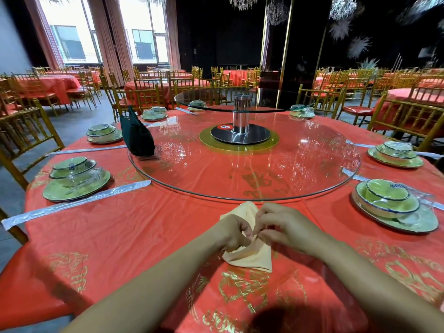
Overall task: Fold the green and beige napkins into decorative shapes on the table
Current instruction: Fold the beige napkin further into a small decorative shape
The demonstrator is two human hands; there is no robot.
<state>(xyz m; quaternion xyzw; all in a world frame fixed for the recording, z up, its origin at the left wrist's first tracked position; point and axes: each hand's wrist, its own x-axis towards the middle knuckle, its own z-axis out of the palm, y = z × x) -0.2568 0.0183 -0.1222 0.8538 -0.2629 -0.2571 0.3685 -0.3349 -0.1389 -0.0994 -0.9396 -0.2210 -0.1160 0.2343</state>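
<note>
Beige napkin [261,260] sits pinched in my left hand [234,233] and right hand [284,227]; any slack grip could undo the fold.

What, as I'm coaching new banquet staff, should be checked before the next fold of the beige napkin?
1. Both hands on the napkin: ok; the left hand and right hand pinch it at its middle.
2. Napkin flat on the tablecloth: ok at the near corner; the middle is hidden.
3. Far tip clear of the turntable: cannot tell; it lies close to the rim.
4. Creases lined up: cannot tell; the hands cover them.
5. Plates out of the way: ok; the nearest plate stands apart at right.
</note>
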